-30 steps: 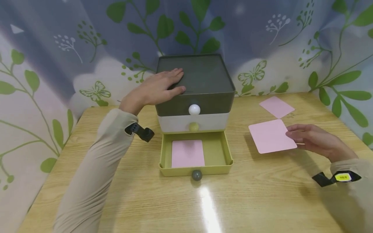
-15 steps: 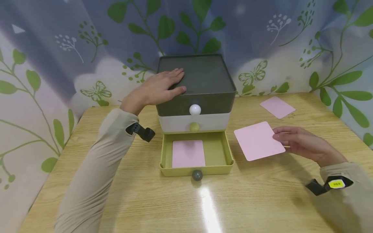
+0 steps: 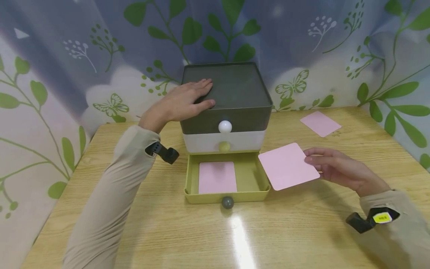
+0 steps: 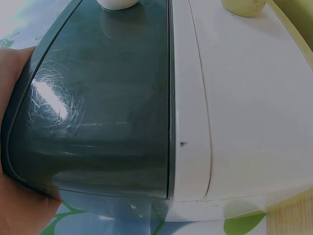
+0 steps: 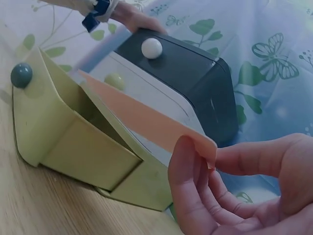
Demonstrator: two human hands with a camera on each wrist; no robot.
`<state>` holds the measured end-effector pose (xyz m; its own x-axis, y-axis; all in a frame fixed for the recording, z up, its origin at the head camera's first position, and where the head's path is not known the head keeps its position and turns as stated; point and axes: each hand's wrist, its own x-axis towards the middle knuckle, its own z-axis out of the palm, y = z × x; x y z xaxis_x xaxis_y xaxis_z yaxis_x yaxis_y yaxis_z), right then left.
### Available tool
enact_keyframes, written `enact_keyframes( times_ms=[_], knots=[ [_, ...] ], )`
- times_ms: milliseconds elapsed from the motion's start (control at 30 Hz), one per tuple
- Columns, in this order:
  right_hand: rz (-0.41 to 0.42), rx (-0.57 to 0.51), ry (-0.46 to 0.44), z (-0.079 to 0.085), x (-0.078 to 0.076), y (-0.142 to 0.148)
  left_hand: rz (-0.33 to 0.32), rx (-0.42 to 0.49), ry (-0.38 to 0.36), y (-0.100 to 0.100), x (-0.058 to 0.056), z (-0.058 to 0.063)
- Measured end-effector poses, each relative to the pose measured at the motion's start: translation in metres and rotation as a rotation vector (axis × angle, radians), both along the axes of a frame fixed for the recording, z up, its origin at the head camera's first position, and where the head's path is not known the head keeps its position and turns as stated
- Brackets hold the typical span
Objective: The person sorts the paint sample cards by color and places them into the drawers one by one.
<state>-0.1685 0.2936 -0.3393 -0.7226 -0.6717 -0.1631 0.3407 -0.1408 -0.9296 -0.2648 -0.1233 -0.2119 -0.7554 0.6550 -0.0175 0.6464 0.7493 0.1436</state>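
Note:
My left hand (image 3: pixel 183 99) lies flat with extended fingers on the dark grey top of a small three-tier drawer box (image 3: pixel 231 86). At the bottom, its yellow-green drawer (image 3: pixel 248 175) is pulled out, with one pink square card (image 3: pixel 216 177) lying in the left part. My right hand (image 3: pixel 342 168) pinches another pink square card (image 3: pixel 289 166) by its right edge, thumb on top. That card's left corner overlaps the drawer's right wall in the head view. In the right wrist view the held card (image 5: pixel 146 115) reaches over the drawer's side wall (image 5: pixel 88 147), looking orange-pink there.
A further pink card (image 3: pixel 320 123) lies on the wooden table (image 3: pixel 151 224) at the back right. Behind the box hangs a leaf-patterned curtain (image 3: pixel 144 48). The two upper tiers, with a white knob (image 3: pixel 225 126) and a yellow-green knob (image 3: pixel 224 146), are pushed in.
My right hand has carried the pinched card leftward and slightly toward me, from over the table to the drawer's right side. My left hand has stayed on the box.

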Motion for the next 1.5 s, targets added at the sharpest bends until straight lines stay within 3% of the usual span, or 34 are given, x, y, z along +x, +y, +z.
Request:
enact_keyframes(
  times_ms=[500,1000,1300,1433,1500],
  knots=[
    [0.015,-0.016,0.005,0.002,0.001,-0.026,0.012,-0.005,-0.002,0.001,-0.001,-0.001],
    [-0.009,0.048,0.026,-0.001,-0.002,-0.052,0.014,0.002,-0.005,0.003,-0.001,-0.002],
    [0.063,-0.11,-0.026,-0.002,-0.004,-0.064,0.018,0.008,-0.008,0.002,-0.003,-0.003],
    [0.034,-0.074,0.01,-0.002,-0.007,-0.057,0.018,0.017,-0.002,0.002,-0.003,-0.003],
    [-0.039,0.004,0.053,0.0,-0.013,-0.048,0.016,0.023,0.001,0.001,-0.003,-0.003]
  ],
)
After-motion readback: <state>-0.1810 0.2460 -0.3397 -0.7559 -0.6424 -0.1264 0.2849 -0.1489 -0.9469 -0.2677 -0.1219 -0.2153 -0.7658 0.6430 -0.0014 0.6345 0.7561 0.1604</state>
